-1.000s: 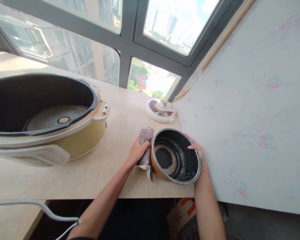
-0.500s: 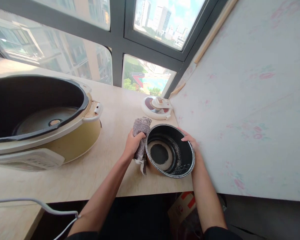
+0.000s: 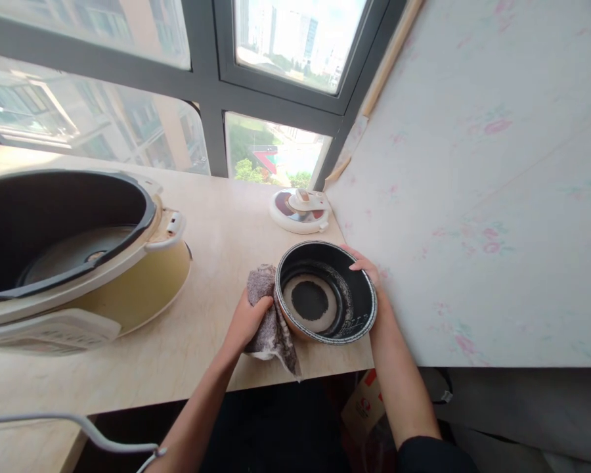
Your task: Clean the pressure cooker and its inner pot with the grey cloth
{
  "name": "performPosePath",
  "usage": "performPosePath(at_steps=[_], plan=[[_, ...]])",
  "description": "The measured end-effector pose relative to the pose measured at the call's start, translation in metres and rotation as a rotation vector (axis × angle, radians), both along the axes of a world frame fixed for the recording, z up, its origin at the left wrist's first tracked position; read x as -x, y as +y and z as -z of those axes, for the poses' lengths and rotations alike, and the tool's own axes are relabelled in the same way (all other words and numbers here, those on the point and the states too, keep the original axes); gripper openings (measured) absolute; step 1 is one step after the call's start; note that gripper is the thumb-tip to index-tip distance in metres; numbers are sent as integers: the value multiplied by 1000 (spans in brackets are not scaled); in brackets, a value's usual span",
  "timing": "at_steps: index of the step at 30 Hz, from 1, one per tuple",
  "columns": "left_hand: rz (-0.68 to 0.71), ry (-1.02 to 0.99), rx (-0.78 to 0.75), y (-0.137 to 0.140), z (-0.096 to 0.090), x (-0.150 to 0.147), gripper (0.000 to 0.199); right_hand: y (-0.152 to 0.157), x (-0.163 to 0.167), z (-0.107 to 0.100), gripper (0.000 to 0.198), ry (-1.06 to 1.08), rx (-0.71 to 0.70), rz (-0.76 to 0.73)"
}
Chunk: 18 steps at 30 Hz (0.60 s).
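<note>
Your right fingers [image 3: 358,265] pinch the pot [image 3: 328,295] by its rim at the worktop's [image 3: 217,256] right end; left fingers [image 3: 263,304] clutch soft cloth [image 3: 272,338] alongside. The pot looks stiff, maybe slick: rim's safest.

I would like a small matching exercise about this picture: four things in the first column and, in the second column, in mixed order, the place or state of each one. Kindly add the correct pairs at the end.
Things
1. cloth
2. pot
3. lid
4. cooker body

Place or state
A. lying on the counter, near the corner of the window and the wall
B. gripped in the left hand
C. standing open at the left edge of the picture, yellowish outside
D. held at its rim by the right hand

Right pairs: 1-B, 2-D, 3-A, 4-C
</note>
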State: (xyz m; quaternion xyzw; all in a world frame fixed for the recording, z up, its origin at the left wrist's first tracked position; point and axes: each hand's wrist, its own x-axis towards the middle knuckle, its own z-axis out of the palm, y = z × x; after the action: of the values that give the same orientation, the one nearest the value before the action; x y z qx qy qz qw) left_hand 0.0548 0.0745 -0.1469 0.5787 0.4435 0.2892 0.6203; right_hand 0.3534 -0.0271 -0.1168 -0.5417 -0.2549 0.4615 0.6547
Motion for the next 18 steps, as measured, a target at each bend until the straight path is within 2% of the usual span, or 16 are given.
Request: performPosePath(at_steps=[4, 8, 13, 18], plan=[[-102, -20, 111, -42, -6, 20, 55, 0, 2, 1, 58, 5, -20, 30], [-179, -71, 143, -66, -28, 38, 51, 0, 5, 5, 56, 0, -26, 69], [-348, -156, 70, -66, -66, 53, 41, -5, 22, 10, 52, -44, -30, 138], [-387, -194, 20, -56, -88, 45, 39, -15, 64, 10, 49, -60, -55, 325]])
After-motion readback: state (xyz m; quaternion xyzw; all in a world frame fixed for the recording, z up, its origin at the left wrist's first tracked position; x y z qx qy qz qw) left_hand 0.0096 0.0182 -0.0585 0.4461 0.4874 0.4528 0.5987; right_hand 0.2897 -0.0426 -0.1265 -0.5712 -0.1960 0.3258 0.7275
